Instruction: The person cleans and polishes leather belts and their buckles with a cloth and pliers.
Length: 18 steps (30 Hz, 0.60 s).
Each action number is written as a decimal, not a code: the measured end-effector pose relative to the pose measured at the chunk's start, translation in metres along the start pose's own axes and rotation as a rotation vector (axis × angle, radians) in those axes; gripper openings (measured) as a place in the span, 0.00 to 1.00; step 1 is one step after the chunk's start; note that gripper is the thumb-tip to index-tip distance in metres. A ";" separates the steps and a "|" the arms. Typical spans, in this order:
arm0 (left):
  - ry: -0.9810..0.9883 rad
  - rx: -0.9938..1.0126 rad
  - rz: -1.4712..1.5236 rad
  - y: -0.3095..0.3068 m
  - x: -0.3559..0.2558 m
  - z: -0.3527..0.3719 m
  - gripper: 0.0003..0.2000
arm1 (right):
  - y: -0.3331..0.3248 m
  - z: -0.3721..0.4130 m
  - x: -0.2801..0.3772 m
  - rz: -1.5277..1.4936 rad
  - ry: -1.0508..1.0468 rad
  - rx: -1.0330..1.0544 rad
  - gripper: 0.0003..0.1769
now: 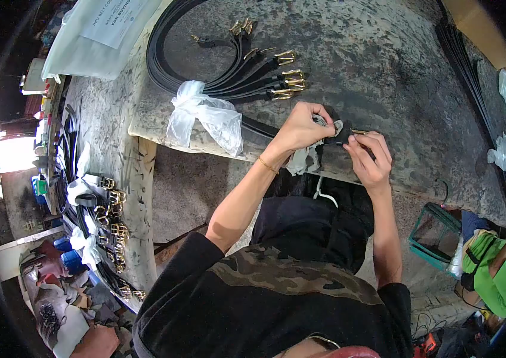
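My left hand [303, 126] is closed in a pinch on a crumpled greyish-white rag [304, 161], part of which hangs over the table's front edge. A black belt [259, 127] runs along that edge and passes behind my left wrist. My right hand [372, 158] is beside it, thumb and fingers closed around the belt's end, where a gold-coloured buckle [358, 132] shows. My fingers partly hide the buckle. Just beyond my left hand lies a bundle of black belts [229, 86] with gold buckles [285, 77], wrapped with clear plastic [205, 119].
The worn, stained table [378, 65] spreads out in front of me. More black belts [473, 95] lie at the right, with plastic wrap [503, 152]. Buckled belts [115, 230] lie to the left, above leather scraps [80, 310]. A person in green [494, 271] is at right, near a green basket [435, 235].
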<state>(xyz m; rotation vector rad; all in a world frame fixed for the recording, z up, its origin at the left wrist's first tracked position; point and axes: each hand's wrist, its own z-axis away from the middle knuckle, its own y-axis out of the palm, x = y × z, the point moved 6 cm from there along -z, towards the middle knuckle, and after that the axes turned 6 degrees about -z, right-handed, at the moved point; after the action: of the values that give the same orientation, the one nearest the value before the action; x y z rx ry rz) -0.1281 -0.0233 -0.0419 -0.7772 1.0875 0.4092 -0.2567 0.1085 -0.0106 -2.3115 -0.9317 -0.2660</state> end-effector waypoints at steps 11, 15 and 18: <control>0.127 -0.233 0.329 -0.009 0.012 -0.004 0.13 | 0.001 -0.002 0.001 0.010 -0.009 -0.012 0.16; 0.112 -0.273 0.299 -0.016 0.010 0.001 0.10 | 0.001 -0.002 -0.001 -0.001 0.015 -0.007 0.15; 0.303 -0.392 -0.055 -0.032 -0.031 0.026 0.07 | 0.001 -0.002 -0.005 0.010 0.086 0.014 0.14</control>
<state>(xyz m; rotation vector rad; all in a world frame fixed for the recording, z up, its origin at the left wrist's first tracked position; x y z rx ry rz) -0.1042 -0.0239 0.0037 -1.2439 1.2822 0.4751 -0.2596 0.1038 -0.0120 -2.2728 -0.8763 -0.3512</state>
